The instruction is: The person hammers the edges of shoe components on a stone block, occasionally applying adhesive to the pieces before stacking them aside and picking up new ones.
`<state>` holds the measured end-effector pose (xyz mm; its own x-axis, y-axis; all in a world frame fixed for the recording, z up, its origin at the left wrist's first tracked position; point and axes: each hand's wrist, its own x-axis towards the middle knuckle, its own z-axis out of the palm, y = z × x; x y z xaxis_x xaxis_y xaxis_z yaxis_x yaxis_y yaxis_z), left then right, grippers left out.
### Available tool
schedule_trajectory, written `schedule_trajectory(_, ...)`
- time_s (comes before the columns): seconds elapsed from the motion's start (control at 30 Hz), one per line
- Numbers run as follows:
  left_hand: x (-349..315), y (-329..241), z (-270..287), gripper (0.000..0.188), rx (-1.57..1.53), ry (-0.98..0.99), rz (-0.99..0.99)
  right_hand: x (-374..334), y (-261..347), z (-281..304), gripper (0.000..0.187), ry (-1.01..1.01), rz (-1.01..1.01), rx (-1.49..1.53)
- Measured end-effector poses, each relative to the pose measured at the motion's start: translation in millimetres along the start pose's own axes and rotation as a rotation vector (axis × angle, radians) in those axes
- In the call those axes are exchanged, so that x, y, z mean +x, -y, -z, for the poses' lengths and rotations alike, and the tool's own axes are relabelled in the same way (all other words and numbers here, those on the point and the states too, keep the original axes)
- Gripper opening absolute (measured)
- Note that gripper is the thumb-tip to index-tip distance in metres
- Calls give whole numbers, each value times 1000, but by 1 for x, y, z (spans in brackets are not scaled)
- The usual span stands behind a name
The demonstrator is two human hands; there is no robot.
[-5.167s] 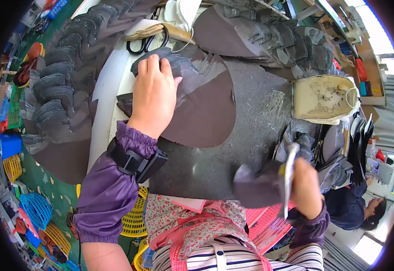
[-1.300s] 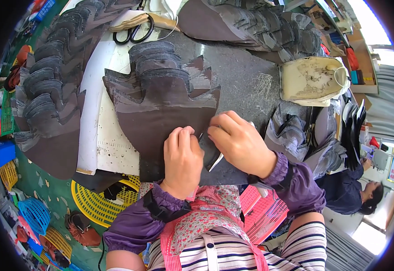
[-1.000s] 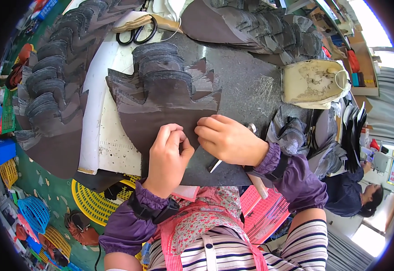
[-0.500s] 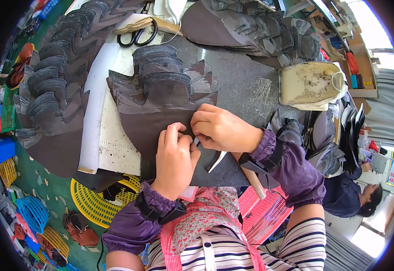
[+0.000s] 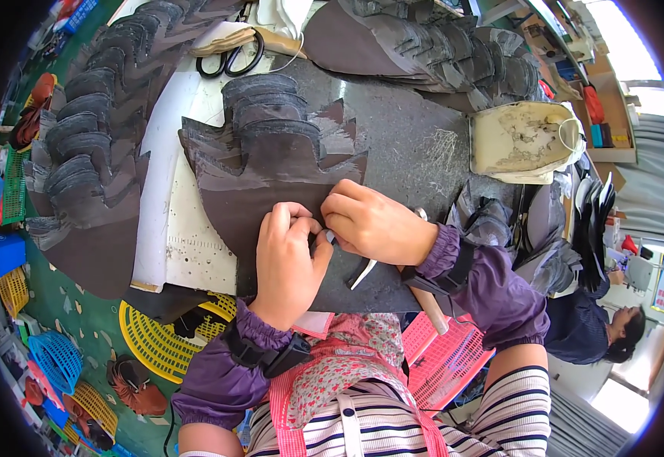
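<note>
My left hand (image 5: 290, 259) and my right hand (image 5: 378, 225) meet at the lower right edge of a dark brown leather piece (image 5: 252, 206), cut like a shoe upper. Both hands are closed, fingertips pinching its edge; the exact grip is partly hidden. A small pale bit (image 5: 330, 237) shows between the fingertips. The piece lies at the front of an overlapping row of similar pieces (image 5: 271, 107). Below my right hand, a narrow white strip (image 5: 362, 274) rests on the dark work surface (image 5: 400, 137). A hammer's wooden handle (image 5: 429, 308) sticks out under my right wrist.
Overlapping dark pieces (image 5: 81, 160) lie at left, and more (image 5: 431, 53) at the back. Black-handled scissors (image 5: 233, 65) lie beyond the row. A cream tray (image 5: 526, 145) stands at right. Yellow (image 5: 153, 343) and pink baskets (image 5: 450, 358) sit below the table edge. Another person (image 5: 598, 335) is far right.
My left hand has shifted slightly left and up, its fingers curling closer to the edge. My right hand has turned a little, uncovering a round metal part by the wrist.
</note>
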<state>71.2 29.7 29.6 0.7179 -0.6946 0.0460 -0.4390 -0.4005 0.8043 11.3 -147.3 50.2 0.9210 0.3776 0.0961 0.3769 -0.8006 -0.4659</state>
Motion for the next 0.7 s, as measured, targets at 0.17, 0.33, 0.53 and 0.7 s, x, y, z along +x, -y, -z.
schedule_trajectory(0.17,0,-3,2,11,-12,38,1,-10,-8,-5,27,-54,38,73)
schedule_trajectory(0.33,1,2,2,9,-96,30,31,-14,-10,-3,25,-152,16,203)
schedule_trajectory(0.53,5,-1,7,7,-217,75,161,-11,10,-1,29,-89,-59,2)
schedule_trajectory(0.7,5,0,5,7,-219,66,155,-10,11,-10,22,-119,-17,-163)
